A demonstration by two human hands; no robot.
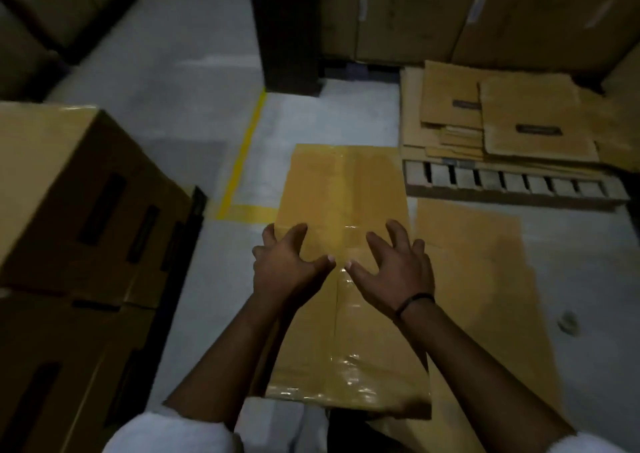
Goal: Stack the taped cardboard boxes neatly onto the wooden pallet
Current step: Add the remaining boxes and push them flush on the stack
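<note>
Stacked boxes (69, 210) stand at the far left, and a yellow floor line (242, 151) runs between them and the work. The left hand (287, 262) is over the left part of the taped box (343, 189), fingers spread and bent, holding nothing. I cannot tell if they touch the top. The box lies on the floor in front of the person. Its long axis runs straight away from them, the tape seam along it, near end at the knees. The right hand (394, 265) mirrors the left, fingers wide and empty. This looks like the reach before a lift. Next, the hands would need to go to the two long sides and get under. A flat sheet (485, 279) lies just right of the box. Beyond it is the pallet (512, 184), near the box's far right corner, with flattened cartons (519, 120) piled on it that may need clearing first.
</note>
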